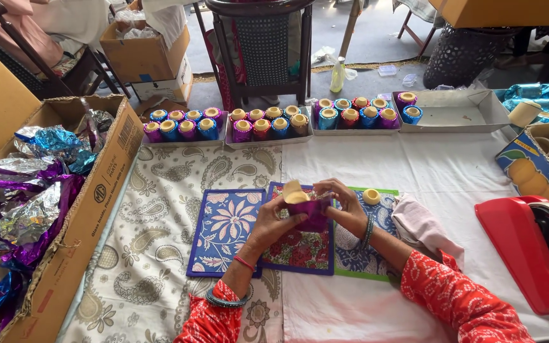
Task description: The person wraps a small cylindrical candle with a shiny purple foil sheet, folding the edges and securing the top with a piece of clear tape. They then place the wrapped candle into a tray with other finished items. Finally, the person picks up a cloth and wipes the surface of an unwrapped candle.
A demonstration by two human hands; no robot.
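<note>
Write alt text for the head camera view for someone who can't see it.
Both hands, left hand and right hand, hold a purple foil-wrapped cup over patterned mats; trays of wrapped cups line the table's far edge, a red tape dispenser at right.

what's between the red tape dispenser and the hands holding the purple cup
In the head view, a folded pink cloth lies between the red tape dispenser and the hands; beyond it is bare white tablecloth.
</note>
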